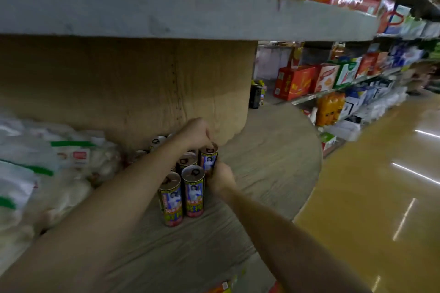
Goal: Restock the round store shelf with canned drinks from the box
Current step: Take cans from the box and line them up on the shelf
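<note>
Both bare arms stretched forward over the round shelf (273, 157), a grey wood-grain disc wrapped around a tan burlap-covered central column (123, 83), with a second grey tier (166, 14) overhead. Left hand (196, 134) curled down over the top rim of the far can (209, 158), fingertips pinching its lid edge. Right hand (220, 177) closed against the lower right side of that same can, fingers wrapped around its label. Can upright, standing on the shelf surface just in front of the column. Cluster of matching canned drinks (183, 188) near and left of it (tall cans, yellow-and-red labels with a printed figure, pull-tab tops), all upright and packed touching one another; two nearest cans side by side at the front. More can tops partly hidden behind the left forearm. White plastic packets (47, 162) with green stripes heaped on the shelf to the left. Aisle shelves (345, 83) of red and white gift boxes far right, above a glossy yellow floor (381, 197).
</note>
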Available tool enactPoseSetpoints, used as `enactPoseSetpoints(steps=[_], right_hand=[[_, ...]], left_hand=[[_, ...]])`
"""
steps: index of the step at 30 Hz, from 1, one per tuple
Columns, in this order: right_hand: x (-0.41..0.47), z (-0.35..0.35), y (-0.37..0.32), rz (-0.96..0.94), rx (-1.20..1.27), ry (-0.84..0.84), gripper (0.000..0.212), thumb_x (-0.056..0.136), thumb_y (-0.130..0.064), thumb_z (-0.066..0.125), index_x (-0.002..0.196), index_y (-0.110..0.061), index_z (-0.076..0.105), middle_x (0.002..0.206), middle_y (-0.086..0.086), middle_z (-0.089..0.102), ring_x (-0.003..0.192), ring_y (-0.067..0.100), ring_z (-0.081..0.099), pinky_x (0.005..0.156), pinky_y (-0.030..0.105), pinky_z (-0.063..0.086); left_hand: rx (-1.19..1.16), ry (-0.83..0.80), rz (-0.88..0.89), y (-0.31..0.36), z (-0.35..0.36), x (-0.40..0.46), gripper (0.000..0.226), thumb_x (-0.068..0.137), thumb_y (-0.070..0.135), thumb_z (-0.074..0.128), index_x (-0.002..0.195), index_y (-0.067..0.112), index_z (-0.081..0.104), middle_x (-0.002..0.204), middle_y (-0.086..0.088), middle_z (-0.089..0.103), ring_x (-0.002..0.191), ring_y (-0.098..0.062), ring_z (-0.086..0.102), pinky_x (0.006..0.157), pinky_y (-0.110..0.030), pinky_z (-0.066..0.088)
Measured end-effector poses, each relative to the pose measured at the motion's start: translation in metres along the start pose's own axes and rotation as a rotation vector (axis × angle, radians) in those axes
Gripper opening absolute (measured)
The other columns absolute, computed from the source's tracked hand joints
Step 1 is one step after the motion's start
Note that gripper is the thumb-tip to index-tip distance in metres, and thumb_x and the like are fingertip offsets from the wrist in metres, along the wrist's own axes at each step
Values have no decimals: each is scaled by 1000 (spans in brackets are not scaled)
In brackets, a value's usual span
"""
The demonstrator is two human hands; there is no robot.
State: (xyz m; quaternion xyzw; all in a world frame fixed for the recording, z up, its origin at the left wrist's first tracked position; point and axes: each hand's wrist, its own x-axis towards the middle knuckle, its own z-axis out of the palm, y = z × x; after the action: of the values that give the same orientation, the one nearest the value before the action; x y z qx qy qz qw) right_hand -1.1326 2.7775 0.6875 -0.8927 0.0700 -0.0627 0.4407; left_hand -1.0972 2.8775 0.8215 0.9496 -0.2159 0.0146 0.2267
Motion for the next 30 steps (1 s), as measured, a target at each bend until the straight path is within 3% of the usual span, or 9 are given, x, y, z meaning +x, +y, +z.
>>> enactPoseSetpoints(steps=[3,6,11,14,18,24,30], right_hand=[[16,7,-2,-62,-121,-50,29,94,-14,54,121,-7,54,117,16,64,106,35,61,83,35,49],[28,9,-6,-34,-218,-89,34,97,-18,53,129,-7,48,124,16,59,110,36,58,80,32,43],[46,9,-10,-20,-335,-95,45,91,-17,55,133,-6,41,129,20,51,120,38,50,97,41,43],[50,8,-13,-22,-327,-97,39,91,-22,57,127,-9,47,123,19,58,114,38,56,92,40,47],[47,7,-7,-66,-368,-115,44,92,-18,58,130,-4,43,127,22,55,119,39,52,93,39,43],[31,-12,7,-41,-270,-87,46,90,-28,65,125,-3,48,120,19,61,112,35,58,84,33,44],[-4,-86,53,3,-259,22,32,92,-26,60,117,-7,54,111,14,66,107,33,60,86,33,47]], left_hand=[[-41,3,17,-19,-1,4,14,72,8,79,86,4,75,84,-9,73,71,-13,61,64,-24,47],[-52,-4,62,-29,3,7,11,73,5,77,85,5,77,83,-7,73,71,-11,61,63,-21,44],[-33,31,83,-36,7,15,10,78,3,72,84,8,78,80,-4,72,73,-8,60,69,-20,45],[-37,26,83,-40,7,18,9,78,1,72,83,7,77,80,-4,72,74,-10,61,68,-20,42],[-42,24,77,-39,8,18,7,77,3,73,80,8,76,75,0,68,72,-10,60,70,-23,46],[-22,167,188,-7,20,15,9,83,12,65,86,8,72,78,1,62,78,-14,58,66,-23,38],[-41,-42,289,52,64,22,11,87,18,67,89,8,72,86,-2,66,82,-13,58,68,-22,38]])
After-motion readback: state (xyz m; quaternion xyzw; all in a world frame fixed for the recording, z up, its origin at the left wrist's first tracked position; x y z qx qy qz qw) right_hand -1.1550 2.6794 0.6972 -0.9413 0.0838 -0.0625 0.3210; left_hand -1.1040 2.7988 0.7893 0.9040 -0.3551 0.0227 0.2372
